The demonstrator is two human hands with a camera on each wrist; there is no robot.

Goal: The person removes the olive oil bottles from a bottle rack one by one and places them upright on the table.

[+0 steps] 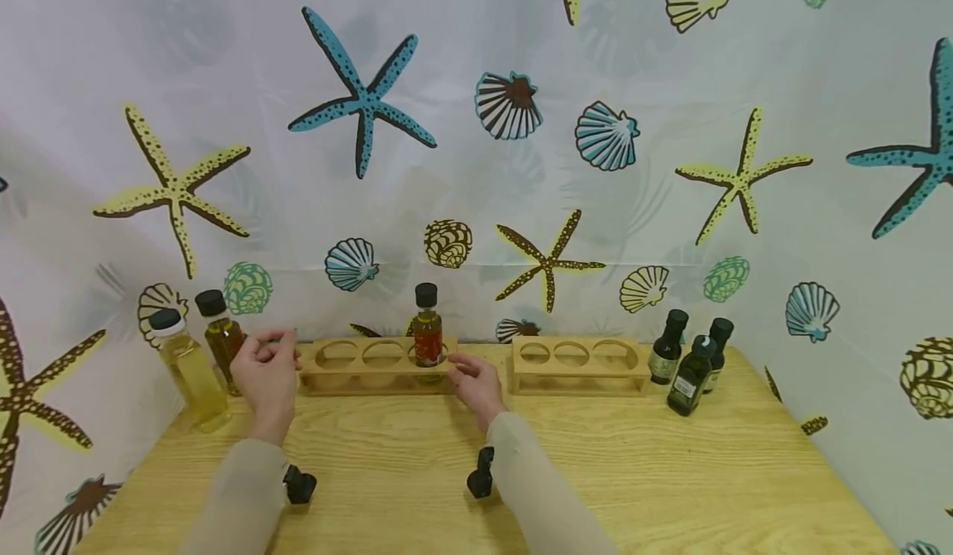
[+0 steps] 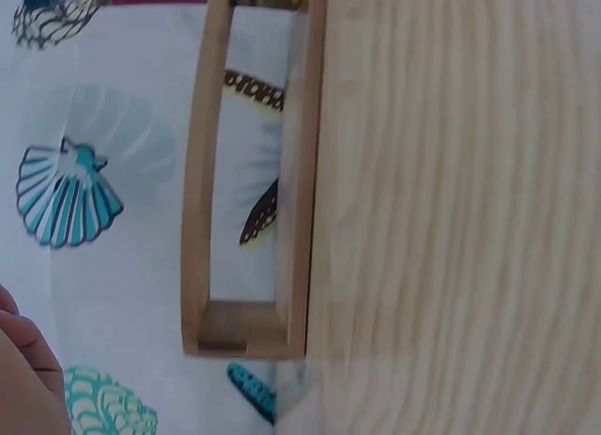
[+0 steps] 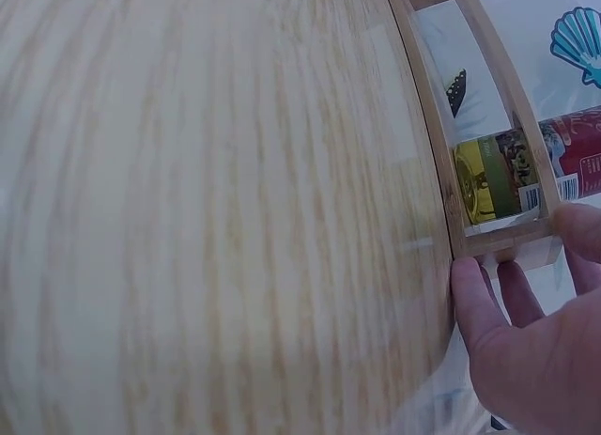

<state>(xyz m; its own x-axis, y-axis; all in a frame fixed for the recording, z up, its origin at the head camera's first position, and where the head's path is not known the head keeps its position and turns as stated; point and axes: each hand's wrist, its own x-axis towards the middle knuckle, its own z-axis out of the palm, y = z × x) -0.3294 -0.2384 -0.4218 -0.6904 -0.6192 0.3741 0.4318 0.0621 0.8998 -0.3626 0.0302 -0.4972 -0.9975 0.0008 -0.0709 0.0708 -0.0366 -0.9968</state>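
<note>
A wooden bottle rack (image 1: 345, 383) with round holes stands against the back cloth. In its right-hand hole sits an oil bottle (image 1: 428, 342) with a black cap and red label, upright; its lower part shows under the top board in the right wrist view. My right hand (image 1: 479, 386) touches the right end of this rack, its thumb at the top board and fingertips along the end panel (image 3: 509, 238). By the rack's left end is my left hand (image 1: 270, 381), loosely bent and holding nothing. The left wrist view shows that hand (image 2: 28, 374) apart from the rack.
Left of the left hand stand a clear bottle of pale oil (image 1: 195, 381) and a darker oil bottle (image 1: 223, 336). A second wooden rack (image 1: 581, 383) stands to the right. Beside it are three dark bottles (image 1: 689, 377). A patterned cloth (image 1: 462, 166) hangs behind the wooden table (image 1: 633, 472).
</note>
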